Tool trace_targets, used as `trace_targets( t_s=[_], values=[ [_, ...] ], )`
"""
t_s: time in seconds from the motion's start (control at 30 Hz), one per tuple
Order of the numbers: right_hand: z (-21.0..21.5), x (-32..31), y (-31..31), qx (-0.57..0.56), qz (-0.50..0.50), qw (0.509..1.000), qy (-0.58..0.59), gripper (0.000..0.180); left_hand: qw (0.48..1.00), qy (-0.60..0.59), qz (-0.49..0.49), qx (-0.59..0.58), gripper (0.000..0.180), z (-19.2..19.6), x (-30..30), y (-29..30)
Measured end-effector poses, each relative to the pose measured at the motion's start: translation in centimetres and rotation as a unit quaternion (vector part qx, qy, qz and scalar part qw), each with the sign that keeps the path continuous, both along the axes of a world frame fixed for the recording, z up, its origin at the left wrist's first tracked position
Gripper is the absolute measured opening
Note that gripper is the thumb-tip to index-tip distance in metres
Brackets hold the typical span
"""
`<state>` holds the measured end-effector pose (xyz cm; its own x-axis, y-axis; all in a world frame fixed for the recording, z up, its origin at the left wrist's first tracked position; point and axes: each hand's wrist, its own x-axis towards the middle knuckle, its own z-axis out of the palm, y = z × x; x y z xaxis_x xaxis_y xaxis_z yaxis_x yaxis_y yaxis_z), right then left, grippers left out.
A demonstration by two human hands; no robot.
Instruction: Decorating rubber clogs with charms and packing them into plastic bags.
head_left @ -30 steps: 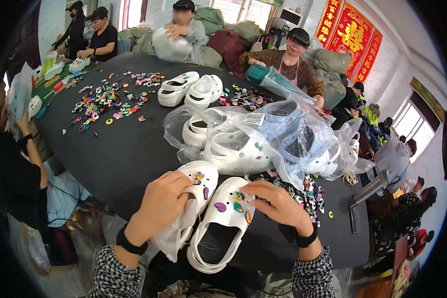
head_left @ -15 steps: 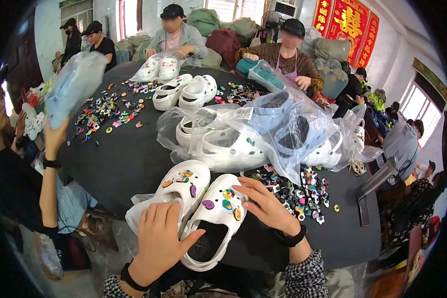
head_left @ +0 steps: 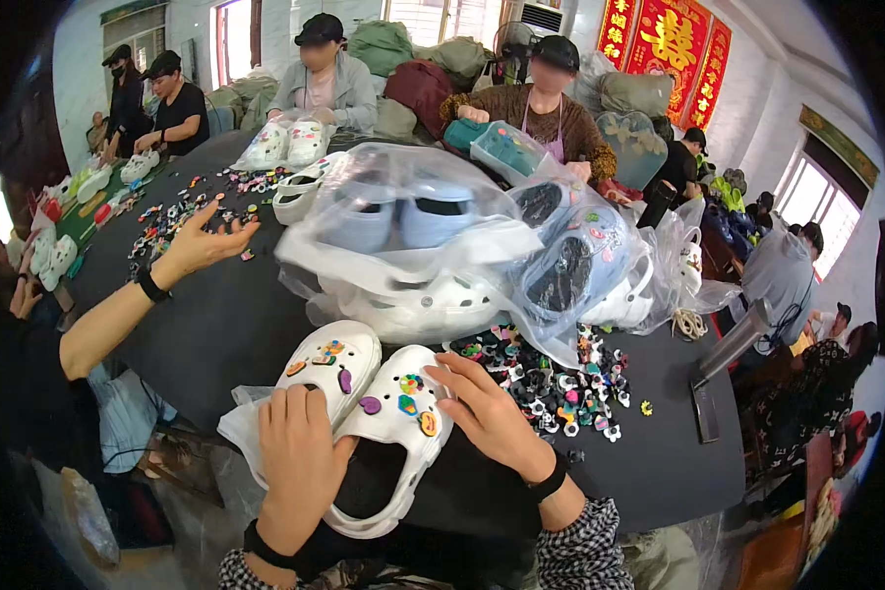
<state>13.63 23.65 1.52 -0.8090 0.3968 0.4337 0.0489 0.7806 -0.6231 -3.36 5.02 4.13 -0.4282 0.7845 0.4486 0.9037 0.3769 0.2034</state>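
Two white clogs lie side by side in front of me: the left clog [head_left: 336, 349] and the right clog [head_left: 403, 408], both with colourful charms on their toes. My left hand [head_left: 300, 462] grips the left clog, its fingers curled over the opening and its thumb by the right clog's inner edge. Along the right clog's outer toe, near the charms, the spread fingertips of my right hand [head_left: 492, 413] rest on the surface. Clear plastic [head_left: 241, 423] sticks out beneath the left clog.
Bagged light blue clogs [head_left: 398, 211] top a pile of bagged white clogs [head_left: 418, 310]. Loose charms [head_left: 570, 383] lie right of it, near a metal stand [head_left: 723, 364]. A neighbour's open hand [head_left: 202, 246] reaches over the black table [head_left: 256, 324] from the left. Co-workers sit opposite.
The bag of blue clogs has left the neighbour's raised hand and is now over the pile. That hand has moved right and opened. My hands stay on the white clogs.
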Motion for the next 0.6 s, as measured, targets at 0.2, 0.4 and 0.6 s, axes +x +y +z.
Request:
trace_targets(
  t_s=[0.2,0.4,0.6],
  values=[
    [0.2,0.0,0.0,-0.009,0.003,1.0,0.008,0.044,0.997,-0.01,-0.047,0.059,0.034,-0.8,-0.9,-0.3],
    [-0.1,1.0,0.9,0.018,-0.024,0.999,0.021,0.039,0.995,0.002,-0.049,0.085,0.028,-1.0,-4.0,-2.5],
    [-0.2,0.4,0.4,0.054,-0.004,0.998,0.023,0.038,0.993,0.061,0.015,0.104,0.028,-1.9,-12.2,-5.5]
  ],
)
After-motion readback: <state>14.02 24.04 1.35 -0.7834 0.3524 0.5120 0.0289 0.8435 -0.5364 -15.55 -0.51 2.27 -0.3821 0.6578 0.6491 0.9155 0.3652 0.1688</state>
